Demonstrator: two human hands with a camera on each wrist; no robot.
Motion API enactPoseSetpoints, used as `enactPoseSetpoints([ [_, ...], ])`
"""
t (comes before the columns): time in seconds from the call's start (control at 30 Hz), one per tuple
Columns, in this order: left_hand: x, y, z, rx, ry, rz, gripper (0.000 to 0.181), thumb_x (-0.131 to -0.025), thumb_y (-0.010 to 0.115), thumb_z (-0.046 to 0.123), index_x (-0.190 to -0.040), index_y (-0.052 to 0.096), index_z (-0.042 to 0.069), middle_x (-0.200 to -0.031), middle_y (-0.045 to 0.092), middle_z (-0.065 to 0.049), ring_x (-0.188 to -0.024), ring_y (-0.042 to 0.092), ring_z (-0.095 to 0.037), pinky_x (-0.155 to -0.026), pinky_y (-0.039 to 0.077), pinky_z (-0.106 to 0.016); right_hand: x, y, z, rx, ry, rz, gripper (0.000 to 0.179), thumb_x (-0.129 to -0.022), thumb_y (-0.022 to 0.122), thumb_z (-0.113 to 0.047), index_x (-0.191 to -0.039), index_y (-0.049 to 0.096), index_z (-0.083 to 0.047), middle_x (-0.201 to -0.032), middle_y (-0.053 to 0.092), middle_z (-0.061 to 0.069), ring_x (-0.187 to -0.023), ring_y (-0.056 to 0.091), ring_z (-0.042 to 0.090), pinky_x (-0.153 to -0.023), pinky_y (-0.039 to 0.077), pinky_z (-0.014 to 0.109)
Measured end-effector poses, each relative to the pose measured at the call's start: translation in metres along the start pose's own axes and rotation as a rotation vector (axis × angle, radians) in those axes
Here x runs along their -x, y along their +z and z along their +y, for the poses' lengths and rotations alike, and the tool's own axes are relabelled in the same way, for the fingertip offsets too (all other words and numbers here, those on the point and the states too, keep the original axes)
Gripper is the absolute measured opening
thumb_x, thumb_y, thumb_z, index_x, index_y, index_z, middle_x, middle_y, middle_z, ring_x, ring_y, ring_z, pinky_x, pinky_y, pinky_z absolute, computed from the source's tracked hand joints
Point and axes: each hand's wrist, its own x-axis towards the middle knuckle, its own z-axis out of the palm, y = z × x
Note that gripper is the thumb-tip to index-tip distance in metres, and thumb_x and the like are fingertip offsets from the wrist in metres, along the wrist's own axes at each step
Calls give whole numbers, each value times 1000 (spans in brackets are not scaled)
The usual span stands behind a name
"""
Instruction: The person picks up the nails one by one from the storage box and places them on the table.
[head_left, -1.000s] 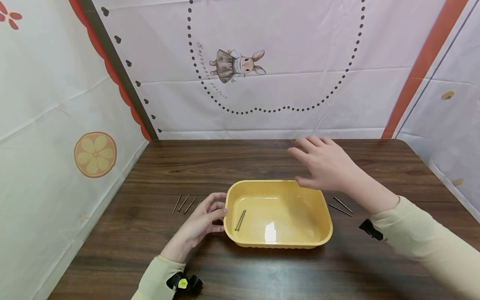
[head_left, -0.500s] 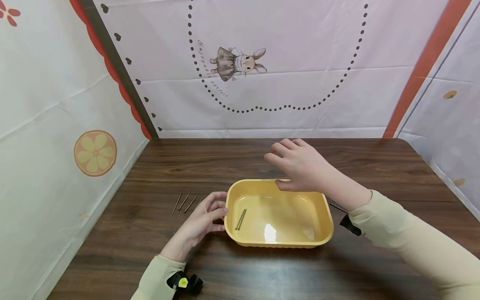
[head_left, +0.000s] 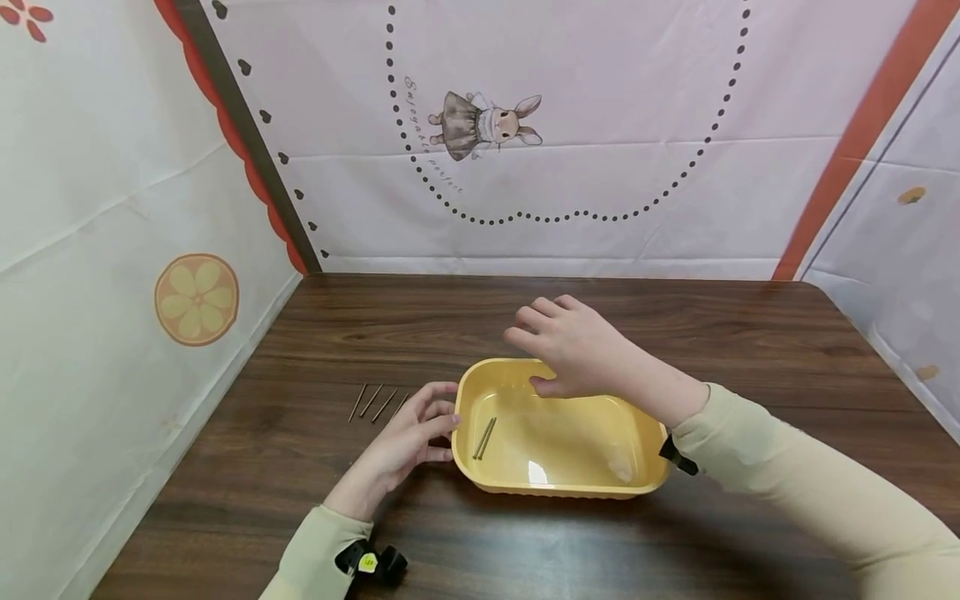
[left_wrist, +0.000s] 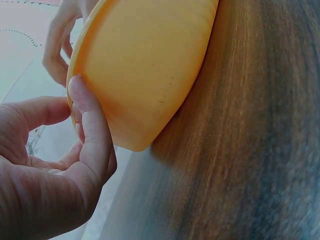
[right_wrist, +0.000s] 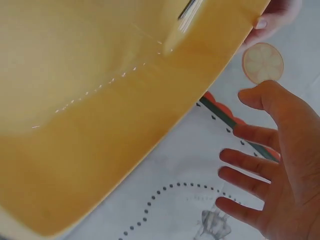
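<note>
My left hand [head_left: 408,437] pinches the left rim of a yellow plastic tub [head_left: 570,446]; in the left wrist view, thumb and fingers meet across the tub's rim [left_wrist: 75,57]. Two thin metal nails [head_left: 484,439] lie side by side at the left end of the tub's floor. Over the far rim hovers my right hand [head_left: 573,346], fingers spread and loosely bent. Nothing sits between the fingers of the right hand [right_wrist: 280,165] in the right wrist view. Several similar nails [head_left: 384,405] lie in a row on the table, left of the tub, partly covered by the left hand.
A dark wood-grain table [head_left: 420,325] carries everything. Patterned cloth [head_left: 600,192] hangs behind it and along both sides. A black wrist camera [head_left: 678,457] on the right sleeve overlaps the tub's right edge.
My right hand has moved left and slightly nearer across the tub's far side. Its forearm now covers the nails seen earlier on the right. The left hand keeps its grip.
</note>
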Motion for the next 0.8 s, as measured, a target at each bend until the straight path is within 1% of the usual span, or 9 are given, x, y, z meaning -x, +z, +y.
enactPoseSetpoints([
  [0.2,0,0,2,-4,4,-1,49,-97,56,9,-142,37,11,-110,58,-8,-83,60,-14,-63,56,-25,-10,5,-8,-6,-36,4,50,-70,73,-44,-111,59,-18,-101,58,0,-93,54,22,-71,45,37],
  [0.27,0,0,2,-3,3,-2,49,-97,56,9,-142,37,10,-111,58,-9,-84,60,-14,-63,56,-25,-13,6,-10,-7,-52,-7,49,-70,74,-44,-109,60,-18,-99,58,0,-92,53,22,-69,45,36],
  [0.37,1,-1,1,-2,-2,-4,50,-96,57,9,-142,36,10,-111,57,-9,-84,59,-13,-63,56,-25,-18,8,-15,-6,-76,-46,47,-71,73,-45,-107,60,-18,-98,59,0,-89,54,21,-67,46,35],
  [0.53,1,-2,0,-3,-4,-14,52,-96,58,10,-143,35,8,-111,57,-8,-85,59,-14,-64,56,-24,-21,13,-24,-30,-107,-135,46,-75,71,-46,-111,60,-20,-95,61,-3,-85,59,19,-67,51,34],
  [0.7,0,-2,-1,-1,-1,-19,51,-96,58,10,-142,36,9,-110,57,-7,-85,59,-13,-63,56,-24,-25,18,-29,-46,-137,-182,46,-76,71,-47,-113,60,-21,-90,60,-4,-82,58,18,-67,51,34],
  [0.8,-1,-2,0,2,1,-21,51,-96,58,10,-142,36,9,-110,56,-7,-84,59,-13,-63,56,-24,-27,21,-32,-52,-160,-193,47,-76,71,-48,-113,59,-21,-90,60,-5,-81,58,17,-65,51,33],
])
